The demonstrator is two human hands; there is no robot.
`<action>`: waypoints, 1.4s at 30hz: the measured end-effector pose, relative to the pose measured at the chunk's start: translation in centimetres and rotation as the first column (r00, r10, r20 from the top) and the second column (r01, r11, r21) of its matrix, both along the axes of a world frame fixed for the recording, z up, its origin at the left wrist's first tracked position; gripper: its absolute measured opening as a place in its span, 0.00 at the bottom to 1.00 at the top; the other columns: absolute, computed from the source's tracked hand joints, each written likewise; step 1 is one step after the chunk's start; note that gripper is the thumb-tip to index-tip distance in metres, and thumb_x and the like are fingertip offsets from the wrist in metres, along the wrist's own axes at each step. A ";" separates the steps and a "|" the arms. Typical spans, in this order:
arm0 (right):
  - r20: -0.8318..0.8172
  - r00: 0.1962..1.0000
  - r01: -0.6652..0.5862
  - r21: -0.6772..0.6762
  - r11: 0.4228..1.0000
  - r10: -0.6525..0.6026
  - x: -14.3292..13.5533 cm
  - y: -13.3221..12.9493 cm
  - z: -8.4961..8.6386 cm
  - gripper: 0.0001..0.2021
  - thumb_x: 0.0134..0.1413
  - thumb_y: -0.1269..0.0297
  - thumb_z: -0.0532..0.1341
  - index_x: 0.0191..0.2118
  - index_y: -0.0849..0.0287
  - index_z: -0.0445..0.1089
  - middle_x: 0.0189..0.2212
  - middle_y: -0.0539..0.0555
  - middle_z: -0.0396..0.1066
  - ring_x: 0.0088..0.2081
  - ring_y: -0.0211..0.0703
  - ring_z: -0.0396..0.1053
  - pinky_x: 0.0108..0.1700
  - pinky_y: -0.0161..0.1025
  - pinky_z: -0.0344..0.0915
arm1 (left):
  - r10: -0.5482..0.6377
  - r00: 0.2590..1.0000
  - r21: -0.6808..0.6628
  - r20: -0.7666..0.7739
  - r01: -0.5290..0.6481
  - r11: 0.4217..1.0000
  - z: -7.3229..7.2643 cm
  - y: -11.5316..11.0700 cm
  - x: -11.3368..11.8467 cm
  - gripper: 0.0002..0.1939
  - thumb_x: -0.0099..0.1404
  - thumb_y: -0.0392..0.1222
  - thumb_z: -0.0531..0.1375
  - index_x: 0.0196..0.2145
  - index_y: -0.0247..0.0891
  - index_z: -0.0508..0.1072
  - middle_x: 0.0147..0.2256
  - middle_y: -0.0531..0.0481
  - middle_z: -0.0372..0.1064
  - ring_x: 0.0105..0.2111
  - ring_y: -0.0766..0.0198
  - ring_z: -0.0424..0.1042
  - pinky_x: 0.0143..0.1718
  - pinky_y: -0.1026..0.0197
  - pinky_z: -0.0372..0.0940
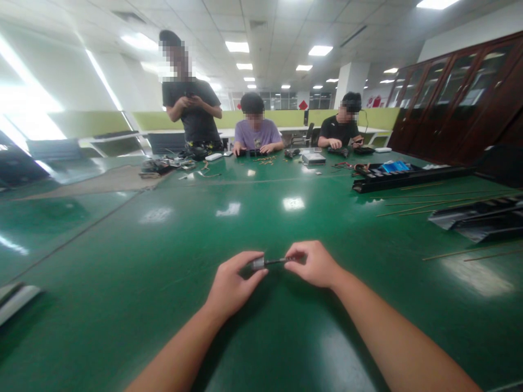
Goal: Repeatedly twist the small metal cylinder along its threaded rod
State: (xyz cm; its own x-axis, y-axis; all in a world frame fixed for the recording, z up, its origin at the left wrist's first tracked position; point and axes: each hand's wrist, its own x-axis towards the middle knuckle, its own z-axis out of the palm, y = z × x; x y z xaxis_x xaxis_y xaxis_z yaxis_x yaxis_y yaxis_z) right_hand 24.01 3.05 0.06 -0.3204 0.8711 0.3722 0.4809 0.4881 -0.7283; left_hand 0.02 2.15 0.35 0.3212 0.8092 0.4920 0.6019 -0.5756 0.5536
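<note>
Both hands are on the same thing rn: a small rod-like part (275, 261) w/ a fatter grey end (259, 263). L hand (229, 286) has thumb + index in a narrow pinch around that grey end, and R hand (318, 265) pinches the opp. end, fingertips nearly together. Can't tell exactly what's btwn the R fingertips, too small/blurry tbh. Long axis runs side to side, straight from the L fingertips to the R ones, approx. level, w/ the thin dark bit bridging the gap. Neither hand is nearer, each is touching its own end. Green table (261, 218) is under the fingers; looks like they're held just above it, imo. Well fwd and right of the R fingers: thin rods (425, 207) and a black channel (412, 178). Way off left of the L fingers, a pale-edged thing (19, 302), dunno what.
</note>
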 end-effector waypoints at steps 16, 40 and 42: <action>-0.008 1.000 0.003 0.019 1.000 -0.003 0.2 0.0 0.0 0.03 0.49 0.68 0.67 0.32 0.59 0.76 0.26 0.50 0.75 0.29 0.39 0.70 0.34 0.34 0.64 | 0.042 0.999 -0.001 0.019 -0.042 0.999 0.2 0.0 -0.1 0.15 0.61 0.48 0.65 0.44 0.42 0.77 0.42 0.48 0.77 0.42 0.56 0.75 0.48 0.55 0.69; -0.102 0.991 0.075 -0.140 0.987 -0.090 1.1 2.0 -1.8 0.05 0.49 0.66 0.67 0.33 0.61 0.76 0.28 0.53 0.76 0.29 0.39 0.71 0.33 0.35 0.65 | 0.338 0.842 -0.468 0.419 -0.119 0.876 0.0 1.7 -1.3 0.29 0.54 0.56 0.68 0.47 0.34 0.74 0.43 0.41 0.76 0.44 0.52 0.76 0.55 0.48 0.66; -0.109 0.989 0.080 -0.137 0.987 -0.096 1.1 2.0 -1.7 0.05 0.48 0.66 0.67 0.33 0.61 0.77 0.29 0.53 0.76 0.29 0.40 0.71 0.34 0.35 0.66 | 0.325 0.854 -0.418 0.407 -0.143 0.897 0.9 1.2 -1.6 0.27 0.54 0.56 0.68 0.45 0.35 0.75 0.42 0.41 0.77 0.43 0.53 0.76 0.52 0.50 0.69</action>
